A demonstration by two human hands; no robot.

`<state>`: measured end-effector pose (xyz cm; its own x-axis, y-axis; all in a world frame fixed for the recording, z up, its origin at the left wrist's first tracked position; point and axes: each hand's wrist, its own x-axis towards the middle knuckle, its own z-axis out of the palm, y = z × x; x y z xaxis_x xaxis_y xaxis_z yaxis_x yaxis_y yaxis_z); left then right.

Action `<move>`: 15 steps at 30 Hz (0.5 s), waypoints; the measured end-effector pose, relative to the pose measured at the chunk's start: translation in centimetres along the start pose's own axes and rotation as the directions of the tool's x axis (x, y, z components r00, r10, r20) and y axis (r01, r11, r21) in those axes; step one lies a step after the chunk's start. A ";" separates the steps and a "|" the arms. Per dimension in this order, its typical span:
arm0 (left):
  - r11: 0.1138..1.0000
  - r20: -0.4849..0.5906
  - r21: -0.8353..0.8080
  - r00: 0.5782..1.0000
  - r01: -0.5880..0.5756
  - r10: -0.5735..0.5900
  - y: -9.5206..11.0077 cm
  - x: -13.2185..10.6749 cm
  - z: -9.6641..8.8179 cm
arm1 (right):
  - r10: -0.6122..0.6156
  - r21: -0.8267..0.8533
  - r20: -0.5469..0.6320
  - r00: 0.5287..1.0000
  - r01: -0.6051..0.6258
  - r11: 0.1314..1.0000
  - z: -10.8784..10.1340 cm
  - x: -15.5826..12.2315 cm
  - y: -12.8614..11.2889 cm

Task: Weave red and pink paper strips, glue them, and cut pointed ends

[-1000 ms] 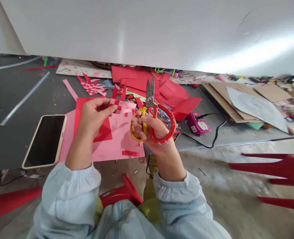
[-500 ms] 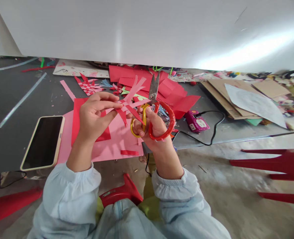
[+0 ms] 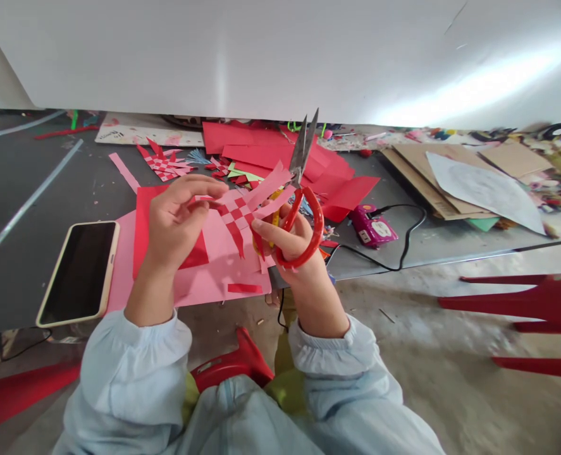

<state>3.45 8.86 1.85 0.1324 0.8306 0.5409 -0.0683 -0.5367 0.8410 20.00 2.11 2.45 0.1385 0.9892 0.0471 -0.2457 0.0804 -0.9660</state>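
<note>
A red-and-pink woven paper piece (image 3: pixel 236 215) with loose strips hangs between my hands, its checkered face turned toward me. My left hand (image 3: pixel 173 218) has its fingers bent and closed at the piece's left edge; the exact grip is partly hidden. In my right hand (image 3: pixel 292 237) are scissors (image 3: pixel 314 218) with red-and-yellow handles, blades up and slightly parted. The right thumb also presses on the right side of the woven paper. Under the hands lie a pink sheet (image 3: pixel 185 289) and a red sheet (image 3: pixel 146 221). A red strip (image 3: pixel 245 288) rests near the table edge.
A phone (image 3: pixel 78 272) lies at the left. Behind are a finished-looking woven piece (image 3: pixel 164 165) and a pile of red paper (image 3: pixel 256 155). A purple box with a cable (image 3: pixel 374 226) and cardboard sheets (image 3: pixel 417 183) lie rightward. A red stool (image 3: pixel 536 297) stands on the floor.
The woven paper has turned to show its checkered face. The right thumb has moved onto it, and the scissors have rotated in the right hand, with the blades a little farther up.
</note>
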 end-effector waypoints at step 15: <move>0.826 0.319 -0.157 0.819 0.541 -0.477 0.4 0.2 -0.6 | 0.063 -0.208 0.154 0.986 -0.030 0.978 -0.3 0.3 0.2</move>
<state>2.82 8.91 2.29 0.4562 0.8891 0.0378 -0.1398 0.0296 0.9897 20.25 2.37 2.16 -0.0267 0.9993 0.0251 -0.0444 0.0239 -0.9987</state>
